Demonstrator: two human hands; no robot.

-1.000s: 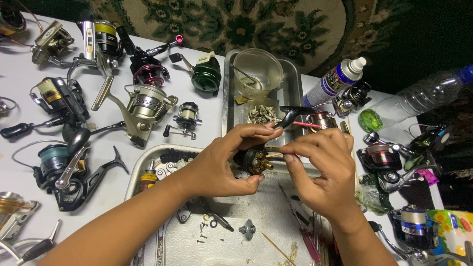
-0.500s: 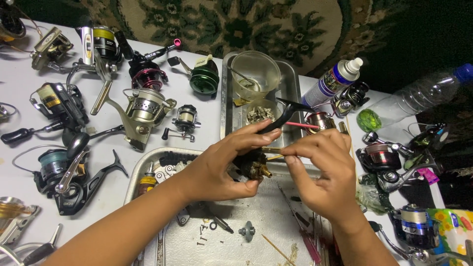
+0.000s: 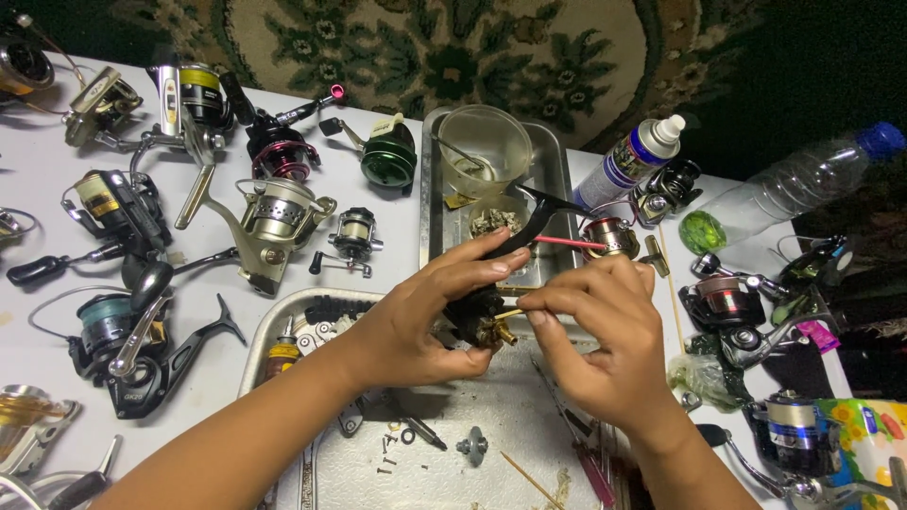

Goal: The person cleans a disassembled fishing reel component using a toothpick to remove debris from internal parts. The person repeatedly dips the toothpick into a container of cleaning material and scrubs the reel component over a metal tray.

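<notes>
Holding a black fishing-reel body with exposed brass gear parts (image 3: 482,321), the left hand (image 3: 425,316) has its fingers curled closed around it, above a shallow rectangular metal tray (image 3: 283,321) on the white bench (image 3: 38,170). Right hand (image 3: 605,345): fingers pinched shut on a thin pale stick (image 3: 507,314), its tip touching the brass parts. Tray floor near the hands: small loose screws (image 3: 387,451) and a grey toothed gear (image 3: 472,444). Behind: a second narrow metal tray (image 3: 559,189) carrying a clear plastic cup (image 3: 485,142). Right of it: a white spray can with blue label (image 3: 631,162) and a clear plastic bottle with blue cap (image 3: 803,184), lying down. Left: a silver spinning reel (image 3: 274,222), a green closed-face reel (image 3: 387,156) and a black spinning reel with teal line (image 3: 118,331), well apart from the hands.
</notes>
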